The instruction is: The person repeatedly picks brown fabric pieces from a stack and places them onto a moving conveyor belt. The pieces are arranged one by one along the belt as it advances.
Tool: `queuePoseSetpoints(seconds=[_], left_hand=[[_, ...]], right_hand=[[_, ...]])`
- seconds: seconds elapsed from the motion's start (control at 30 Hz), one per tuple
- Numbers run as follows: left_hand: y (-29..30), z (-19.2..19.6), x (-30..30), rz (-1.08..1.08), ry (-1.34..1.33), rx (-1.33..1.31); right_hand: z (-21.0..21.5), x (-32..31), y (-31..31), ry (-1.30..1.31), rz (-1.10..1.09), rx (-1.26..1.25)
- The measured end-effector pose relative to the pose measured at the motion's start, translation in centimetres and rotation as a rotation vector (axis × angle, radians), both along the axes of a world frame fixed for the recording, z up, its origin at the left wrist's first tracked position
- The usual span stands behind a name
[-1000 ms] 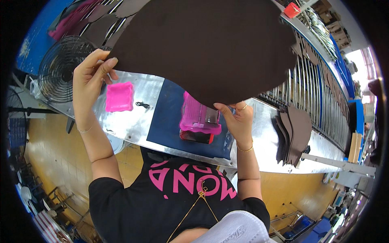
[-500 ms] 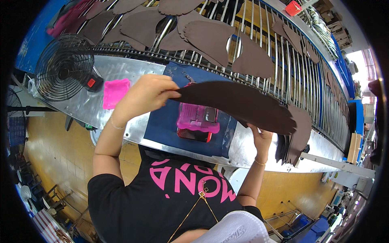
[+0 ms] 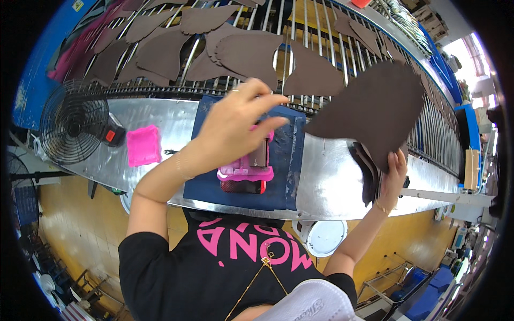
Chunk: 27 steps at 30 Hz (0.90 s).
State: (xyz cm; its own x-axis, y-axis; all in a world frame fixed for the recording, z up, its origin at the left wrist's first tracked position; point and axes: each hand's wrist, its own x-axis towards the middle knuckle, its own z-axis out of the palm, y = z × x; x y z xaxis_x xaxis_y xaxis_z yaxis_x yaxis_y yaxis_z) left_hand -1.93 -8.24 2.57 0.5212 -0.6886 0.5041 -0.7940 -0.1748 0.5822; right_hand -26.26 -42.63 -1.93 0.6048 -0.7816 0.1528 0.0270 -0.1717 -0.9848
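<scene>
My right hand [image 3: 394, 172] grips the lower edge of a dark brown, flat cut piece [image 3: 375, 109], leather-like with a finely scalloped edge. Its broad face shows, and its narrow tip points left. Just below it, beside my fingers, several similar brown pieces [image 3: 365, 174] hang in a stack. My left hand [image 3: 238, 120] is raised over the dark blue mat [image 3: 281, 187], fingers apart and nothing between them. Under it, partly hidden, lies a pink plastic case [image 3: 241, 172] on a red and black object [image 3: 241, 186].
Beyond the metal table [image 3: 326, 187] runs a rack of metal rods [image 3: 300, 27], with many brown pieces [image 3: 246, 51] lying on it. A wire-caged fan [image 3: 75, 125] and a pink tray [image 3: 143, 145] are at left. A white round lid [image 3: 326, 238] sits below the table edge.
My left hand has let go of the brown piece and opened. My right hand has carried the piece to the right and turned its face into view. The whole view has shifted slightly.
</scene>
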Motion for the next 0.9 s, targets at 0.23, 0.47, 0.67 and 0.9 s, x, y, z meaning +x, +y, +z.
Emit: queuePoseSetpoints(seconds=[0.23, 0.47, 0.67, 0.9], left_hand=[[6.3, 0.0, 1.4, 0.321, 0.219, 0.055], [10.3, -2.3, 1.5, 0.501, 0.306, 0.079], [10.2, -2.9, 1.6, 0.532, 0.330, 0.060], [11.0, -5.8, 3.3, 0.445, 0.329, 0.047]], right_hand=[[-8.3, 10.9, -9.7, 0.250, 0.207, 0.031], [-12.4, 16.7, -12.5, 0.437, 0.266, -0.012], [-9.8, 15.6, -10.0, 0.605, -0.095, -0.770], [-7.2, -1.8, -8.4, 1.029, -0.850, -0.676]])
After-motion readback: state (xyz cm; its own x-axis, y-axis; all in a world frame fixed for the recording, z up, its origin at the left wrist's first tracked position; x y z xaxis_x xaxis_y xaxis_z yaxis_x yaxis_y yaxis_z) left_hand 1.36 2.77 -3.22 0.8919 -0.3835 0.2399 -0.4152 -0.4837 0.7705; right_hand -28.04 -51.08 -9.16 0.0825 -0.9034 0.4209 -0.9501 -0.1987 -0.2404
